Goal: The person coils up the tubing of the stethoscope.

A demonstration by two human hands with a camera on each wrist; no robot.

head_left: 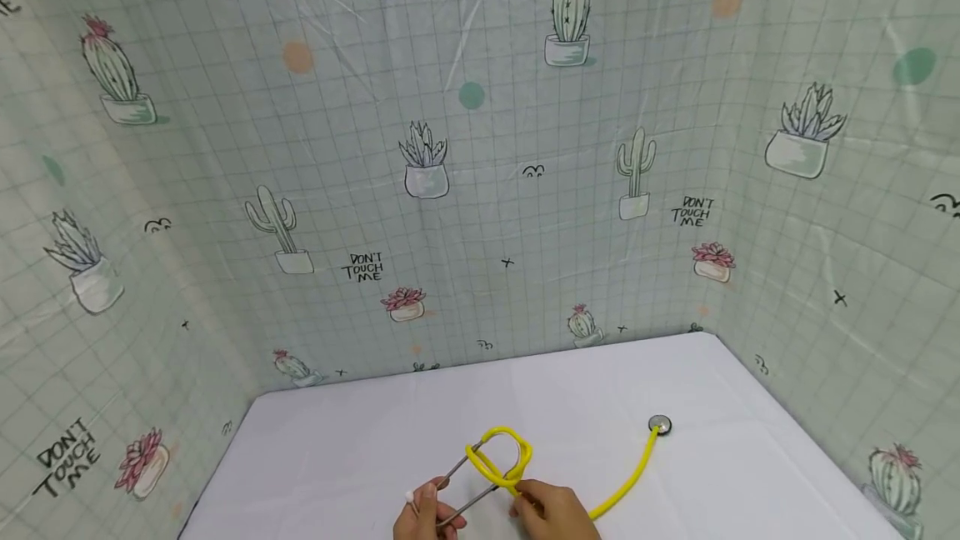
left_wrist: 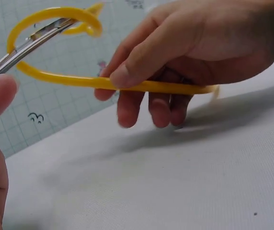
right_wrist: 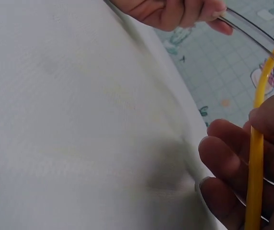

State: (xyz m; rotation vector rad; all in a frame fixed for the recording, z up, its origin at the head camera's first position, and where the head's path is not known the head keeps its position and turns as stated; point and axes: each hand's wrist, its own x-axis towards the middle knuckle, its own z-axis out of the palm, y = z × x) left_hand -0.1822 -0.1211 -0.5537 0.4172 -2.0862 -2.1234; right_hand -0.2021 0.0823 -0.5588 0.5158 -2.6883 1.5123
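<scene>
I see the stethoscope (head_left: 633,480) partly raised above the table (head_left: 337,440). Left hand (head_left: 429,513): fingers pinch the metal ear tubes (head_left: 468,506), apparently steadying the frame. Right hand (head_left: 553,510): partly curled, thumb pinching the yellow tubing (left_wrist: 74,80), I judge to support its loop. Chest piece (head_left: 660,425): resting on the table.

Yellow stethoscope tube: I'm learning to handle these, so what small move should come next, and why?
Probably draw in more yellow tube with the right hand: it already pinches the tube, the left hand holds the metal arms, and the chest piece lies off on the table.
</scene>
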